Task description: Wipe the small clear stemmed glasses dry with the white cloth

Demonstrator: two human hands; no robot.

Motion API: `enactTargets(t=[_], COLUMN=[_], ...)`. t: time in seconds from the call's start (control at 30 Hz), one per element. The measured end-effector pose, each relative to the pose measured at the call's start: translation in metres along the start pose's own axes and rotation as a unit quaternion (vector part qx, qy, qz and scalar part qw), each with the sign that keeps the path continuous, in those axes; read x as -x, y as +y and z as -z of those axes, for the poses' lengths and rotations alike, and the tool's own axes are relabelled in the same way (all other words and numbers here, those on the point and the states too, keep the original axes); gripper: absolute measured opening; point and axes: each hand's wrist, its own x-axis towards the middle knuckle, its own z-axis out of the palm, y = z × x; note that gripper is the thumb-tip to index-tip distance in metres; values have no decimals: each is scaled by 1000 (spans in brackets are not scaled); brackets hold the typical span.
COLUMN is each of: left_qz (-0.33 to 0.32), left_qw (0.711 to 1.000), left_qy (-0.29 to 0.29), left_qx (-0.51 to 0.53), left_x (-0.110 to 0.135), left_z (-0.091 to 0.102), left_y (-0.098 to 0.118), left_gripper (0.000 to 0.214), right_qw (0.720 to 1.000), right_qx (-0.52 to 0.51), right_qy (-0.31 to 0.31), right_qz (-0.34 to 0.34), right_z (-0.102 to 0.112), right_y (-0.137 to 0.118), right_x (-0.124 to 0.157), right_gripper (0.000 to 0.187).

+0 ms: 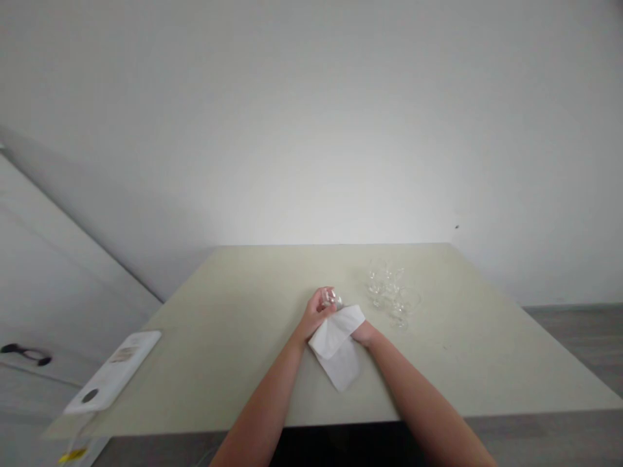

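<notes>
My left hand (316, 314) is closed around a small clear glass (331, 298) above the middle of the table. A white cloth or paper wipe (338, 337) hangs from my right hand (363, 332), which presses it against the near end of the glass. The wipe covers most of my right fingers and part of the glass. To the right, several clear stemmed glasses (388, 285) stand close together on the table. One glass (402, 308) is nearest to my right hand, a short distance off.
The pale table (233, 305) reaches back to a white wall (331, 155). A flat white pack (114, 373) with a dark oval lies at the table's left edge. Left of it is a white cabinet door with a black handle (25, 353).
</notes>
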Motion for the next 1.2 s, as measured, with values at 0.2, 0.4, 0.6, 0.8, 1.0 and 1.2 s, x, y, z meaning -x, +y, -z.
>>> enactTargets(t=[0.2, 0.4, 0.6, 0.8, 1.0, 1.2], left_qz=[55, 73, 45, -10, -63, -24], left_qw=[998, 991, 993, 989, 980, 997], left_qy=[11, -74, -31, 67, 96, 44], left_qx=[-15, 80, 103, 133, 161, 58], left_x=[1, 5, 0, -6, -7, -7], left_z=[-1, -2, 1, 16, 21, 18], left_y=[4, 5, 7, 12, 18, 16], left_gripper=[55, 65, 66, 62, 62, 70], right_qw=[999, 993, 998, 991, 978, 995], right_qx=[-18, -50, -54, -130, -163, -77], right_qy=[-20, -72, -14, 41, 126, 63], right_qz=[-22, -80, -29, -14, -23, -22], right_z=[-4, -6, -14, -16, -6, -7], right_y=[-17, -33, -42, -39, -34, -23], right_x=[6, 17, 10, -1, 1, -3], right_gripper=[38, 43, 41, 29, 35, 30])
